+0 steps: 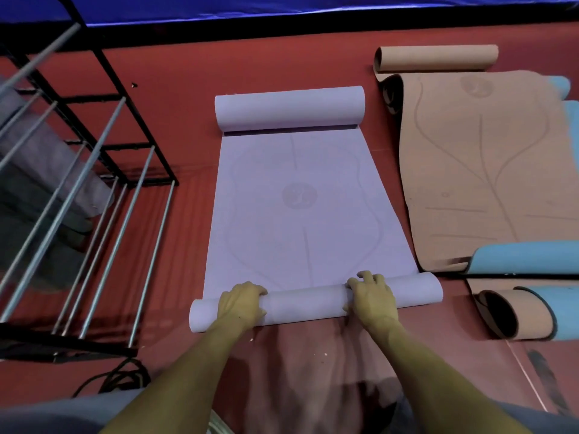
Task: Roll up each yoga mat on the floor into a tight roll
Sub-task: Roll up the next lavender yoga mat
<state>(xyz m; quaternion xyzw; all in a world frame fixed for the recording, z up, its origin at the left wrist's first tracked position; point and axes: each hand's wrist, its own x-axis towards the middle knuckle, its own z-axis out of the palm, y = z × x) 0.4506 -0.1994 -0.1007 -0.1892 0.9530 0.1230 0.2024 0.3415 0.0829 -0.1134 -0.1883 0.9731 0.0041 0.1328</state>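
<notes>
Both hands (pixel 308 300) grip the lilac mat (pixel 297 208) — its near roll.

A lilac yoga mat (pixel 297 208) is showing faint curved guide lines and a round emblem (barely darker than the mat), lying on red flooring (pixel 175 126) beside a tan mat (pixel 488 170) edged in light blue.

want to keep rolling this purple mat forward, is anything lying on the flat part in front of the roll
Nothing visible lies on the flat stretch of the purple mat ahead of the near roll that the left hand and right hand hold. The only thing ahead is the mat's own curled far end.
</notes>
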